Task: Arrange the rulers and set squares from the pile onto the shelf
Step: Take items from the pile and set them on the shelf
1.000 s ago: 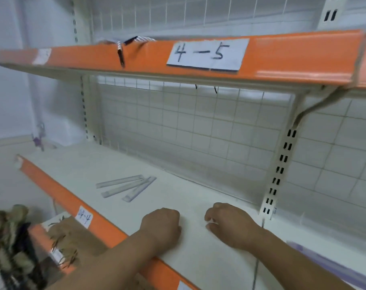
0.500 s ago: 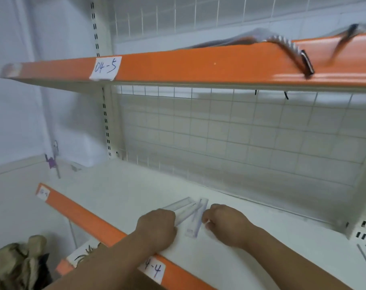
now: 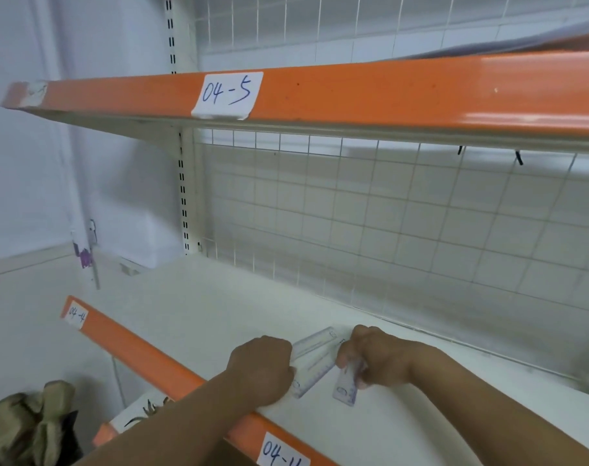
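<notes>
Gripping a clear ruler [image 3: 315, 359], left hand [image 3: 259, 368] is curling; right hand [image 3: 377, 358] is pinching a second ruler [image 3: 345, 390]; white shelf [image 3: 185, 314] beneath them, wire grid [image 3: 387, 230] beyond, upper shelf [image 3: 387, 95] overhead.

I count 2 hands, the left hand [image 3: 259, 368] and the right hand [image 3: 377, 358], at least 2 clear rulers [image 3: 315, 359], 2 orange-edged shelves [image 3: 387, 95], 3 handwritten paper labels [image 3: 227, 94] and 2 black ties [image 3: 519, 158].
</notes>
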### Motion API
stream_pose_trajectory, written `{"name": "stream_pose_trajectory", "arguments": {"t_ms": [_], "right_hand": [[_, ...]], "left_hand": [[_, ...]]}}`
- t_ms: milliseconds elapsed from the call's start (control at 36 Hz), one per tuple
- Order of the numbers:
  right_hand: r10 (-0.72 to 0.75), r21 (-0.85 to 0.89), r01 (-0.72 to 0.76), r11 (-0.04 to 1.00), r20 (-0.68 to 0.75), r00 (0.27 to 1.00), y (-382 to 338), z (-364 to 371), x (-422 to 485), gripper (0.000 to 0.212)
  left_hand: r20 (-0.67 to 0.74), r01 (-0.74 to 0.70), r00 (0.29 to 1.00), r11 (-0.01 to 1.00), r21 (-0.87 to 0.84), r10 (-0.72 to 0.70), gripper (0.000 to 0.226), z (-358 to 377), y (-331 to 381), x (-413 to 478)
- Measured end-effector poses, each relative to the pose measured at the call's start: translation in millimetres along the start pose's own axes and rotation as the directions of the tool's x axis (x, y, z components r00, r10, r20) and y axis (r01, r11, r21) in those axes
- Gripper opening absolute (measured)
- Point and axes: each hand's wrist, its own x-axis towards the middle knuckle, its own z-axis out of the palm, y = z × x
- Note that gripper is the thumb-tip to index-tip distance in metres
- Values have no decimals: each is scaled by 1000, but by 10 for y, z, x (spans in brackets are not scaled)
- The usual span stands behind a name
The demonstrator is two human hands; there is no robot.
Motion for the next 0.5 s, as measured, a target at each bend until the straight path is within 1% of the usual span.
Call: {"name": "stream_pose_trajectory", "arguments": {"t_ms": [139,222,278,333,361,444,500], "right_hand": [[38,69,-37,997,-4,999,48,50,5,30],[62,96,-59,994,-24,998,66,97,-26,32],[70,86,-65,994,-60,996,67,130,-84,30],[60,64,-53,997,-114,992,43,156,-93,23],[53,82,-41,996,-154,987,26,174,-113,24],[-9,163,56,985,-277,961,-37,204,-169,28],[-12,223,81,972,-297,955,-73,180,-243,28]], "left_hand": [[-9,-39,999,999,-30,38,32,20,22,13],[-3,-65,998,997,-34,65,36,34,43,6],[1,-95,995,995,-23,95,38,42,86,18],[8,-113,994,993,-19,114,40,47,109,18],[7,-128,992,992,-20,128,41,45,135,14],[-9,-172,985,985,-34,172,45,79,192,22],[-27,-193,981,980,-52,192,43,85,254,17]]}}
